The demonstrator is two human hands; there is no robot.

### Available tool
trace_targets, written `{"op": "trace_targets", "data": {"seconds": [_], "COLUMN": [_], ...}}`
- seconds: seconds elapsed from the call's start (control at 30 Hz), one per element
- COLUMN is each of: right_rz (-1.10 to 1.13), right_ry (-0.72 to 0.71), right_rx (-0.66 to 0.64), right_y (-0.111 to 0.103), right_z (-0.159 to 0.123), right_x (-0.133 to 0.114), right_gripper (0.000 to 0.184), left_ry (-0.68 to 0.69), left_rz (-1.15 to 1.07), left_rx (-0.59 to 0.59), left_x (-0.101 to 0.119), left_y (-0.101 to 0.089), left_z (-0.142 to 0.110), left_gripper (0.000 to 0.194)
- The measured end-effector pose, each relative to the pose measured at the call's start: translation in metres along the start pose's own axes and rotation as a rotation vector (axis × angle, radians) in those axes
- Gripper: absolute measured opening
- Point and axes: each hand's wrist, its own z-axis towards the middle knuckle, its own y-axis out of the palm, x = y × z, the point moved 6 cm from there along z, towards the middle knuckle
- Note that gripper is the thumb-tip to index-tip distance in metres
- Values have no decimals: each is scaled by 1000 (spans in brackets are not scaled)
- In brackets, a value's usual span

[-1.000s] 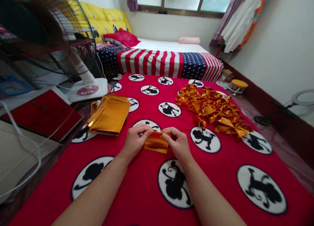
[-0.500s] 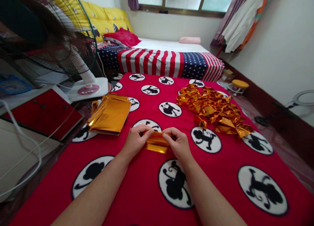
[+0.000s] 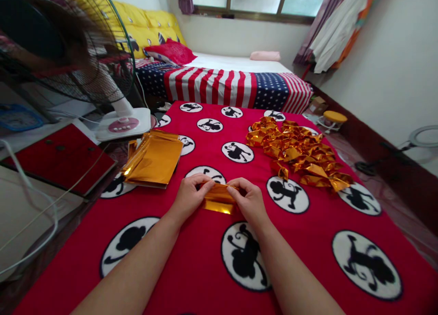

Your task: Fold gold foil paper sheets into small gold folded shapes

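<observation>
Between my hands is a sheet of gold foil paper [image 3: 220, 201], partly folded, its shiny lower part facing me over the red cloth [image 3: 191, 269]. My left hand [image 3: 192, 194] pinches its upper left edge between thumb and fingers. At the upper right edge, my right hand [image 3: 247, 196] pinches it the same way. The undersides of my fingers are hidden. To the left lies a stack of flat gold foil sheets [image 3: 153, 157]. A heap of folded gold foil pieces [image 3: 297, 150] spreads over the cloth at the right.
A fan [image 3: 119, 123] with blurred blades stands at the left, beside a dark red panel [image 3: 58, 155] and a white cable [image 3: 51, 205]. Behind the cloth is a bed with a striped cover [image 3: 212, 84]. A yellow-topped stool [image 3: 334, 117] stands at the right.
Both hands keep their pinch on the foil sheet in nearly the same place. Its lower part looks very slightly shifted; the stack and the heap are unchanged.
</observation>
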Motion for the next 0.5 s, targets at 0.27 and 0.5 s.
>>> {"op": "trace_targets", "data": {"seconds": [0.27,0.5], "right_rz": [-12,-16], "right_ry": [3,6], "right_rx": [-4,1], "right_y": [0,-1], "right_z": [0,-1], "right_x": [1,1], "right_gripper": [9,9], "left_ry": [3,7], "left_rz": [2,-2], "left_rx": [0,6], "left_x": [1,2], "left_y": [-1,-1], "left_z": [0,0], "left_gripper": [17,17]}}
